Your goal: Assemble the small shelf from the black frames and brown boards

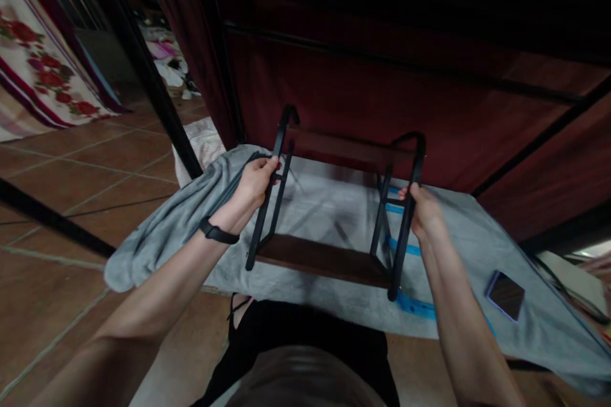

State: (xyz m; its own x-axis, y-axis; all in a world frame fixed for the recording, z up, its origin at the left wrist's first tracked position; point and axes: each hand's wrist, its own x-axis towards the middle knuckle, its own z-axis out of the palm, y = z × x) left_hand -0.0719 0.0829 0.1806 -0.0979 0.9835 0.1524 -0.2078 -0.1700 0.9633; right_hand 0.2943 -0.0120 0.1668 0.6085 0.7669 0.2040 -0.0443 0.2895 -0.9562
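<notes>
A small rack (329, 257) with a black metal frame and two dark brown wooden shelves is held up in front of me over a grey cloth (329, 203). My left hand (255, 183), with a black band on its wrist, is closed around the left side rail of the frame. On the right side my right hand (422, 208) grips the right rail. The rack tilts, its lower shelf nearer to me.
A phone (506, 294) lies face down on the grey cloth at the right. Blue strips (415, 305) show under the rack. A dark red curtain (382, 89) and black bed frame bars (153, 89) stand behind. The floor is of terracotta tiles (71, 165); a floral cloth (42, 70) hangs at far left.
</notes>
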